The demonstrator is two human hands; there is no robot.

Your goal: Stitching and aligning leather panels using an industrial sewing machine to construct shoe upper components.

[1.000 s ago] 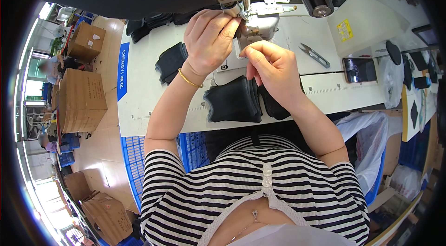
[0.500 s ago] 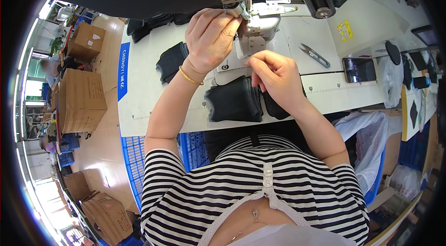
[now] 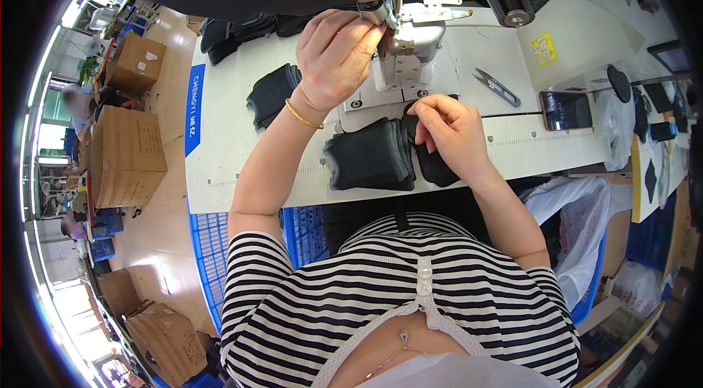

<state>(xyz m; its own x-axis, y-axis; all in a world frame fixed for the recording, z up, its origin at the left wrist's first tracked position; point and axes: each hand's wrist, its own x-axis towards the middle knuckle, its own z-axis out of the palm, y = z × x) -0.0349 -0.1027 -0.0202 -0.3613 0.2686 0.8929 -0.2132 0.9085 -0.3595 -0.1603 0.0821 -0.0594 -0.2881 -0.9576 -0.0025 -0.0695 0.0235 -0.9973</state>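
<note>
My left hand (image 3: 338,58) is up at the needle area of a sewing machine (image 3: 401,58), its fingers pinched together beside the presser foot. Whatever lies between those fingertips is hidden. My right hand (image 3: 452,131) is closed on the edge of a dark fabric piece (image 3: 411,123), raised from a small dark pile (image 3: 437,168) near the table's front edge. Just left of that pile lies a stack of dark grey fabric pieces (image 3: 367,157). Another dark stack (image 3: 272,95) rests beyond my left forearm.
Thread snips (image 3: 497,87) and a phone (image 3: 566,110) lie on the white table (image 3: 256,179) to the right. More dark pieces (image 3: 238,35) are piled at the back left. Blue crates (image 3: 209,256) stand below, with a plastic-lined bin (image 3: 586,219) at right. Cardboard boxes (image 3: 128,157) stand on the floor.
My right hand has moved slightly right and down to the dark pile, and a fabric piece now rises with its fingers. My left hand stays at the needle area.
</note>
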